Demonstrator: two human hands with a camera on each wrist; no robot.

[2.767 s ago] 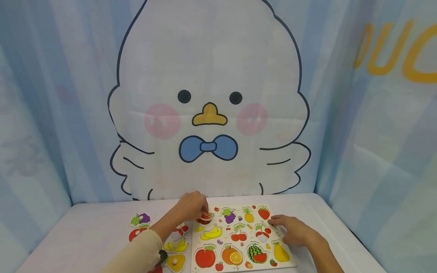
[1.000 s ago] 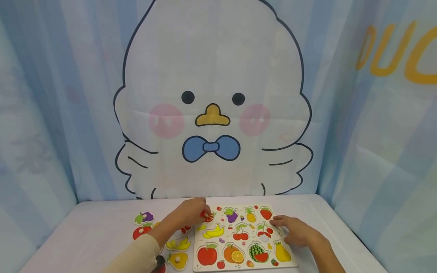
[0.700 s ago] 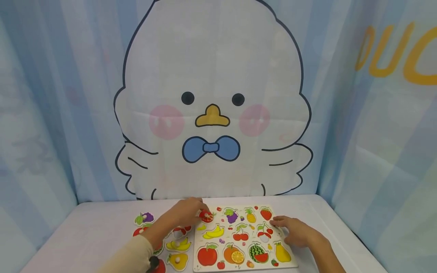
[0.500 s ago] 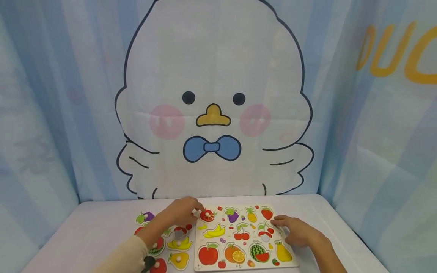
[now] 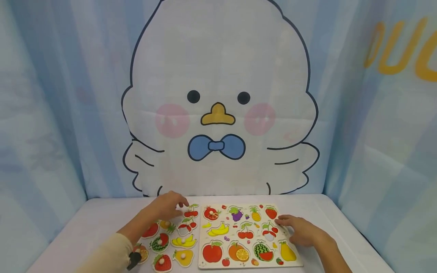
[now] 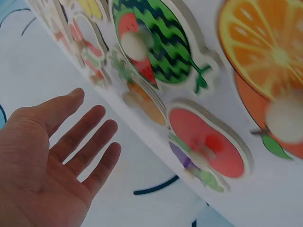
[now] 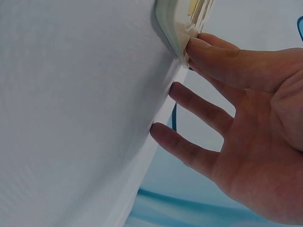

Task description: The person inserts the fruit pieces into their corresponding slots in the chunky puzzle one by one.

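Observation:
A fruit puzzle board (image 5: 235,240) lies on the white table. In its top left corner sits a pomegranate piece (image 5: 211,213). My left hand (image 5: 168,206) is over the loose pieces left of the board, its fingers spread and holding nothing; the left wrist view shows its palm (image 6: 52,165). Nearest its fingertips in the head view is a cherry piece (image 5: 191,212). My right hand (image 5: 301,230) rests its thumb and forefinger against the board's right edge. Two other fingers extend to the table in the right wrist view. The left forearm hides part of the loose pieces.
Loose knobbed pieces include a watermelon (image 5: 159,242), bananas (image 5: 184,241), a pear (image 5: 183,258), a strawberry (image 5: 162,262) and an orange (image 5: 141,253). A grape piece (image 6: 189,165) shows in the left wrist view. A curtain with a printed duck (image 5: 218,170) hangs behind the table.
My left hand has let go of the pomegranate piece at the board's top left and moved left over the loose pieces. My right hand has stayed at the board's edge.

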